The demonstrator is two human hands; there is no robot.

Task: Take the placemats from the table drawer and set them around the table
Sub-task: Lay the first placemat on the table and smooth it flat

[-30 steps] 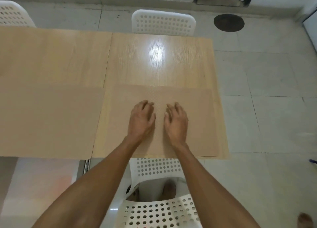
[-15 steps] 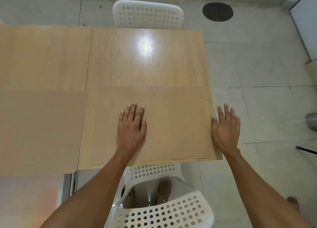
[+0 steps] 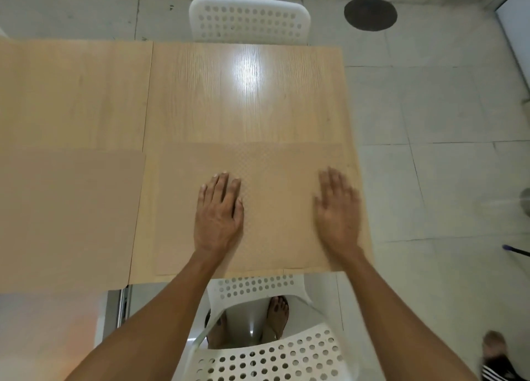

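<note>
On the wooden table [image 3: 246, 94] lie two tan placemats. One placemat [image 3: 272, 208] sits at the near edge under both hands. The left hand [image 3: 219, 217] and the right hand [image 3: 338, 211] press flat, fingers spread, holding nothing. The second placemat [image 3: 68, 217] lies just beside it, left. Two white chairs show: one chair [image 3: 249, 19] across, one chair [image 3: 266, 352] close.

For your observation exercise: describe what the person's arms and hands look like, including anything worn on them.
Both forearms are bare, with no sleeves in view. The left hand and right hand show no gloves, rings, watch or bracelets. The right hand is slightly motion-blurred, so fine detail there is unclear.
</note>
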